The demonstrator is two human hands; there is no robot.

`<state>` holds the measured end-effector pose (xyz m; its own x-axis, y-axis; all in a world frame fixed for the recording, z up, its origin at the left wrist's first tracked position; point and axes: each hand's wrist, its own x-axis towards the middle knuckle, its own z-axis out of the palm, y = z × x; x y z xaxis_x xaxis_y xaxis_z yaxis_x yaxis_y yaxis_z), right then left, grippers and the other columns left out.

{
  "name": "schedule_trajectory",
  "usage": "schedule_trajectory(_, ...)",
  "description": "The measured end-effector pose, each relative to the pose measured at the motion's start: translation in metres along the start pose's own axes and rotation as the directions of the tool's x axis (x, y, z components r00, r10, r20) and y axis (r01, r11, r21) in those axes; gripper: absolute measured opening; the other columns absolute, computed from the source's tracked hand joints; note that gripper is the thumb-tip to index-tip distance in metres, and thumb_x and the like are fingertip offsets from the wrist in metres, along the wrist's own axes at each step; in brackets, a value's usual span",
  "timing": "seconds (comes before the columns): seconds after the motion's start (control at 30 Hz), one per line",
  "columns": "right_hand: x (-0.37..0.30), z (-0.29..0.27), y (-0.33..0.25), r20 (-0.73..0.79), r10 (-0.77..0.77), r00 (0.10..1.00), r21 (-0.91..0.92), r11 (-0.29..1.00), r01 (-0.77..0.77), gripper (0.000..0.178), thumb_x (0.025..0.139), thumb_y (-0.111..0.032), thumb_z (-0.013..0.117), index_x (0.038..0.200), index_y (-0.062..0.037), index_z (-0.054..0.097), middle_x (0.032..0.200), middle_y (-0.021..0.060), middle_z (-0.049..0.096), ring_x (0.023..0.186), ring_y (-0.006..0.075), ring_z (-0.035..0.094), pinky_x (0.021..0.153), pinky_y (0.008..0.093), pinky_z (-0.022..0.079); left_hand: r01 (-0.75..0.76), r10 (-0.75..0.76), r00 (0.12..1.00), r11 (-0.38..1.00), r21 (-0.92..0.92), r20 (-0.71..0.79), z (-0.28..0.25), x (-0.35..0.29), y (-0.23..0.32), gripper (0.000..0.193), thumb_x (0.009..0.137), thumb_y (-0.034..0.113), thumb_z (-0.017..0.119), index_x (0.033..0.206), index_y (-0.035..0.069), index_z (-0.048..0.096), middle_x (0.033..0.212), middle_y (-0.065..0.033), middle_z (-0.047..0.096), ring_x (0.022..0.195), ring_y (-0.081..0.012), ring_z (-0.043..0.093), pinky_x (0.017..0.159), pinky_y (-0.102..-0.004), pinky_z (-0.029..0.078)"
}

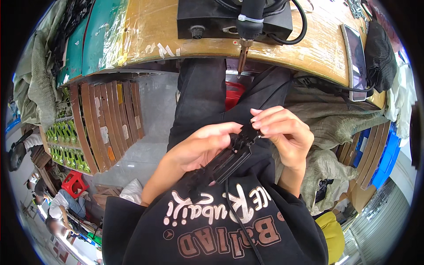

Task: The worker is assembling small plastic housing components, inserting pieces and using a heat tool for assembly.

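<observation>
A long black plastic part (234, 161) with slots and ridges lies slanted before my chest, above my lap. My left hand (201, 148) is closed around its left side, thumb stretched toward the upper end. At that upper end the fingertips of my right hand (285, 132) are pinched together. A small dark piece seems to be between them, touching the part, but its kind is hidden. Beyond my hands, a tool like a soldering iron (244, 53), with a dark handle and a coppery tip, points down over the table's edge.
A black box with a knob (196, 32) and cables stands on the wooden table (145, 42). A phone (354, 62) lies at the table's right edge. Stacked brown trays (104, 128) stand at left, a sack (329, 174) at right. Another person (66, 207) sits far left.
</observation>
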<state>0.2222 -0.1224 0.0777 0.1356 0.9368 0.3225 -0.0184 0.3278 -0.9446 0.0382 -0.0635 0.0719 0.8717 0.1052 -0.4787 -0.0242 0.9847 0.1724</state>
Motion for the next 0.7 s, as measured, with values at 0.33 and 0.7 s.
schedule_trajectory(0.33,-0.001,0.018,0.006,-0.169,0.338,0.926,0.155,0.937,-0.314,0.032,0.071,0.008,0.058,0.101,0.0032,0.051,0.106,0.0154,0.052,0.093,0.0223,0.053,0.075,0.0291,0.048,-0.309,0.365,0.921,0.898,0.313,-0.137,0.007,0.005,0.005,0.041,0.074,0.011,0.054,0.110,-0.003,0.040,0.083,-0.0078,0.057,0.059,-0.0062,0.055,0.047,-0.0162,0.042)
schedule_trajectory(0.7,-0.002,0.019,-0.006,0.171,0.686,0.707,0.559,0.523,-0.643,0.050,0.070,0.008,0.059,0.116,0.0040,0.039,0.096,0.0145,0.052,0.082,0.0188,0.056,0.060,0.0287,0.053,-0.476,0.632,0.767,0.676,0.562,-0.110,0.005,0.017,0.011,0.035,0.078,0.011,0.056,0.106,-0.002,0.040,0.063,-0.0070,0.057,0.035,-0.0045,0.044,0.028,-0.0166,0.030)
